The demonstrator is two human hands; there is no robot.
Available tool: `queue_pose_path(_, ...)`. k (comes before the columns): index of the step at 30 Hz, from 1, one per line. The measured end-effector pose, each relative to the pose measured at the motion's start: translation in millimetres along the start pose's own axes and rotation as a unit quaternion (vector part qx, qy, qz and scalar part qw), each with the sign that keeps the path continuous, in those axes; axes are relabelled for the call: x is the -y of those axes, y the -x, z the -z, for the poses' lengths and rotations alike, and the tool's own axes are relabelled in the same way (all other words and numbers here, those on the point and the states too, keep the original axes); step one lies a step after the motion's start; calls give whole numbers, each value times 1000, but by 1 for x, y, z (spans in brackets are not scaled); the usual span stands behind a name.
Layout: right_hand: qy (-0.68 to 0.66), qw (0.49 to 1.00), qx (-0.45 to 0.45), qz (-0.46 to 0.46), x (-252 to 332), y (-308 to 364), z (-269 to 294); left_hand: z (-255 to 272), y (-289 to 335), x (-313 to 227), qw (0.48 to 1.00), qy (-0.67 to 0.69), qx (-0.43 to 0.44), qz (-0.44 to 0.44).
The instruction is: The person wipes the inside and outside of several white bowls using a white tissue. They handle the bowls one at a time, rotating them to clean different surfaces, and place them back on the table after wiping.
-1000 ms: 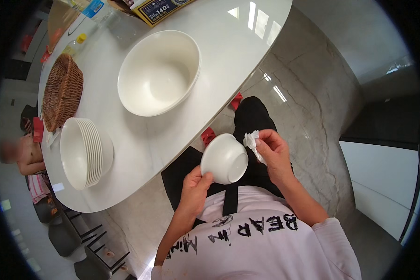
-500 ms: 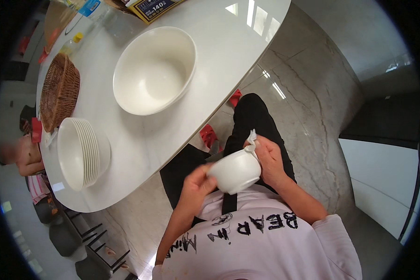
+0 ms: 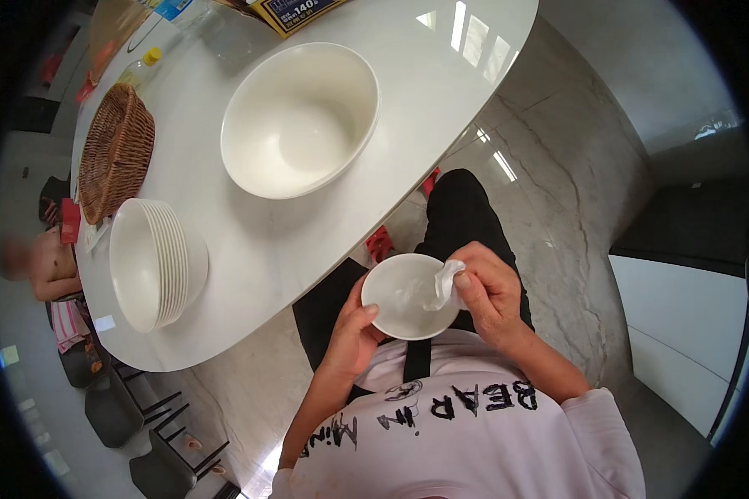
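Note:
Over my lap I hold a small white bowl [image 3: 395, 291], its open side facing up toward me. My left hand [image 3: 354, 333] grips it by its left side, thumb on the rim and fingers beneath. At the bowl's right rim my right hand [image 3: 491, 295] pinches a crumpled white tissue [image 3: 446, 284], part of which hangs inside the bowl. A nested stack of white bowls [image 3: 137, 266] lies tipped toward the left on the table. Farther back stands a large white bowl [image 3: 295, 125].
The glossy white table [image 3: 250, 274] curves round in front of me. On it are a brown wicker basket [image 3: 118, 154], a bottle with a yellow cap [image 3: 150, 58] and a dark blue and yellow box [image 3: 295, 12]. Another person [image 3: 54, 262] sits at far left near grey chairs [image 3: 112, 416].
The small bowl has turned from showing its outer side and base to showing its inside. My right hand has brought the tissue from the outer edge to the inside.

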State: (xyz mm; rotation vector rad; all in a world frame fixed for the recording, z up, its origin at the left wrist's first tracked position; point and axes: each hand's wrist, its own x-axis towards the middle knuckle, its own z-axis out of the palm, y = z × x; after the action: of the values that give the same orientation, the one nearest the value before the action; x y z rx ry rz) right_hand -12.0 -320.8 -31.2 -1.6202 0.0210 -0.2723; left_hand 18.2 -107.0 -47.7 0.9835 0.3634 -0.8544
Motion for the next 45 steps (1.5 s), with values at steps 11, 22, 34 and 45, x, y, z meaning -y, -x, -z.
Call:
queue_pose_path(11, 271, 940, 100, 180, 9, -12, -6, -11, 4, -4, 974, -166, 54, -148)
queue_pose_path(22, 264, 923, 234, 155, -18, 5, -31, -12, 3, -3, 940, -261, 98, -197)
queue_pose_path(34, 244, 938, 244, -12, -8, -2, -32, -16, 0, 4, 948, -249, 95, -173)
queue_pose_path(45, 288, 941, 172, 38, -8, -9, -7, -11, 0, 3, 946, -258, 89, -175)
